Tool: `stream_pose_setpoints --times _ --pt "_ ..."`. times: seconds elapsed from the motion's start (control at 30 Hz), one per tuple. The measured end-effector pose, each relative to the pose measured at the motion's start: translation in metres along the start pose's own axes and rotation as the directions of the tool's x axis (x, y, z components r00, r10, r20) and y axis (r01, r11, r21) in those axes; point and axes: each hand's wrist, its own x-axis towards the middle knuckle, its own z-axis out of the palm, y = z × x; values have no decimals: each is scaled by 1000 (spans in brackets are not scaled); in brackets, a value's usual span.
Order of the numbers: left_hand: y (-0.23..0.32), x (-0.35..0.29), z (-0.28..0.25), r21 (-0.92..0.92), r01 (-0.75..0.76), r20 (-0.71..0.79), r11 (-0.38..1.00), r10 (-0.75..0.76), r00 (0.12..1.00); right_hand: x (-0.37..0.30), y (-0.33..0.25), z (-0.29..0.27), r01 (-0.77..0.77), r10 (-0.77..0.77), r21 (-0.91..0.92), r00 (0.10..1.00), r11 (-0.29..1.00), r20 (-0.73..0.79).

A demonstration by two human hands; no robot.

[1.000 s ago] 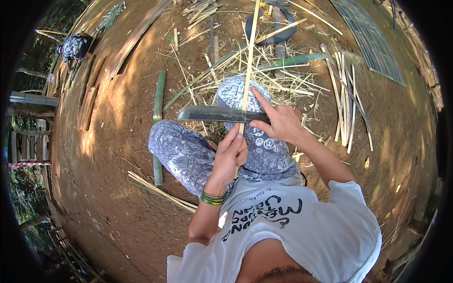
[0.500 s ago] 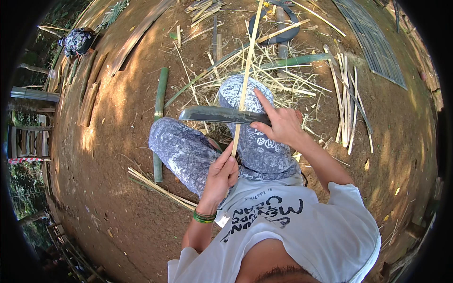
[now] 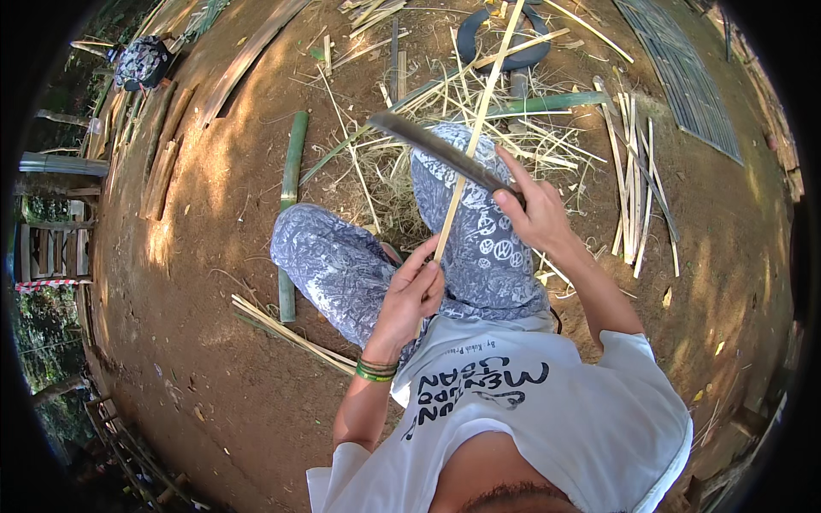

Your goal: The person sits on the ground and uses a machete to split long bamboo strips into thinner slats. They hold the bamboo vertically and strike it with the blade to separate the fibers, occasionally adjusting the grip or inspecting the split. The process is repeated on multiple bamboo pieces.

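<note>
Pinched in my left hand, in front of my crossed legs, is the lower part of a long pale bamboo strip. The strip slants up and away over my right knee. My right hand is closed around the grip of a machete, which is hidden in the palm. Its index finger stretches forward beside the strip. The dark blade points up and left, crossing the strip above my right thigh and touching or nearly touching it.
Curly shavings litter the ground beyond my knees. A green bamboo pole lies left, split strips right, and more strips by my left side. Farther off are a dark ring, a slatted panel and a backpack.
The machete has turned from nearly level to slanting, its tip now higher and farther right. The strip leans more to the right, and both hands have shifted slightly right.
</note>
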Motion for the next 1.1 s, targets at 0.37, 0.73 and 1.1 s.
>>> stream_pose_setpoints --times 0.37,0.73,1.1 --pt "16 38 22 -27 40 60 999 -39 997 6 -4 2 25 -18 -202 999 979 36" --pt "-2 8 12 75 -7 17 997 6 1000 9 4 4 -25 46 -231 995 973 85" --pt "-4 0 7 204 -76 -8 976 80 997 8 -4 4 55 -38 -286 997 957 63"
